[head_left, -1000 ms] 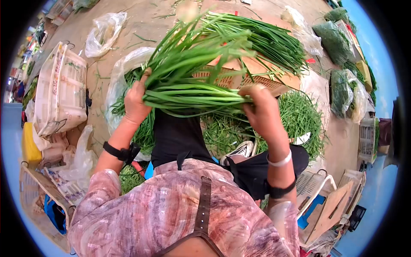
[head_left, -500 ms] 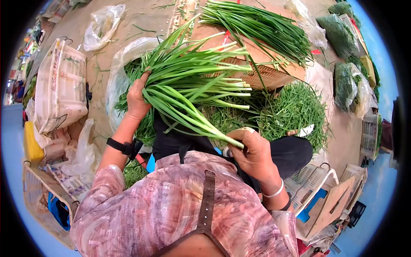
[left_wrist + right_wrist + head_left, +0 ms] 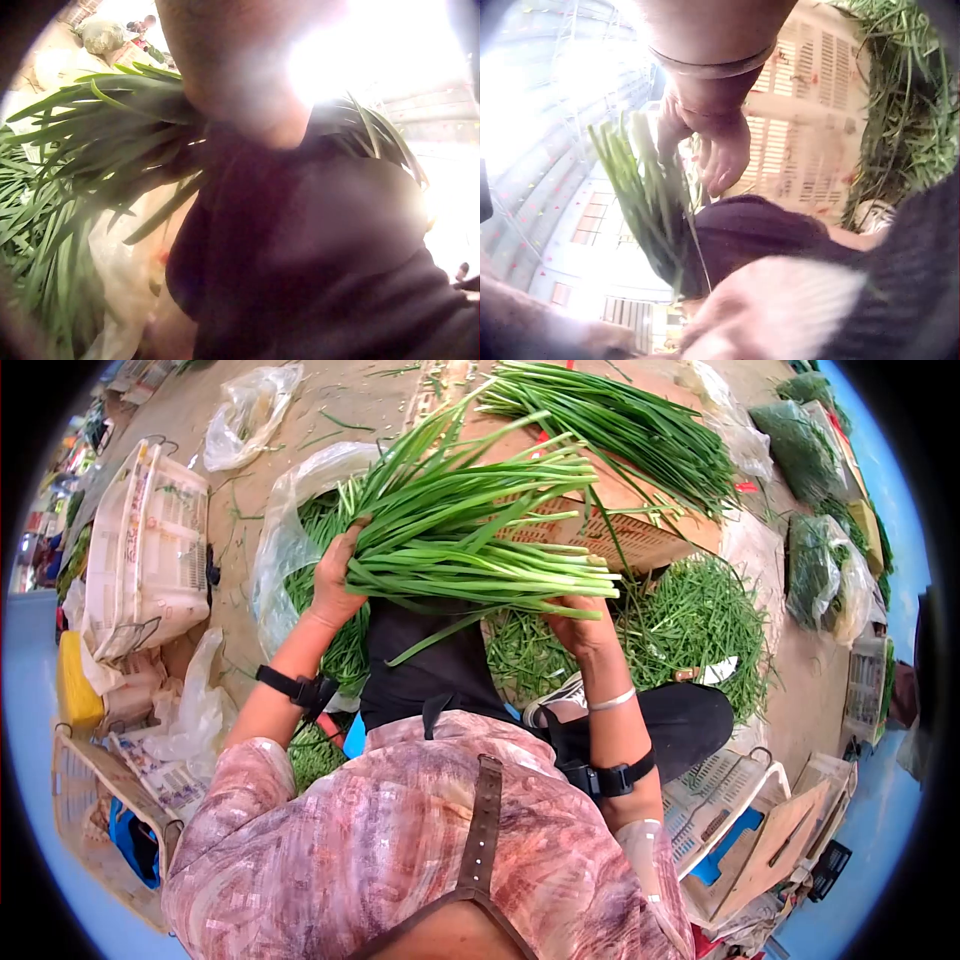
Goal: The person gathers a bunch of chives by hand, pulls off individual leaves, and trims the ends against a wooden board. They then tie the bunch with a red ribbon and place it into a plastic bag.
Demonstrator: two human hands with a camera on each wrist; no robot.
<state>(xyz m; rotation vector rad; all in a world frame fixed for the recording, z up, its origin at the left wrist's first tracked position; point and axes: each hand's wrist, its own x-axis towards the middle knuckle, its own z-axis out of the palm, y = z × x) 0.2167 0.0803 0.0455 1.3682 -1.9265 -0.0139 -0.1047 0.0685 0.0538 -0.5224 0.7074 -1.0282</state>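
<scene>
A thick bunch of garlic chives [image 3: 470,545] lies sideways across the lap, leaves to the left and pale stem ends to the right. My left hand [image 3: 338,572] grips it at the leafy part; the left wrist view has leaves [image 3: 127,135] fanning out beside the dark trousers. Under the stem ends is my right hand [image 3: 580,628], partly covered by them in the head view. In the right wrist view its relaxed fingers [image 3: 724,169] hang right beside the stems [image 3: 641,169]. A second chive bunch [image 3: 625,435] rests on an upturned crate [image 3: 600,535] ahead.
Loose trimmed greens [image 3: 690,625] cover the floor at the right, with a knife [image 3: 715,671] on them. A clear plastic bag [image 3: 275,550] of chives sits by the left leg. Crates stand at the left [image 3: 150,550] and lower right [image 3: 720,800]. Bagged greens [image 3: 800,440] line the right.
My right hand pinched several stalks and drew them down toward the lap; these now lie back with the bunch. That hand has since moved up beneath the stem ends. My left hand keeps its grip.
</scene>
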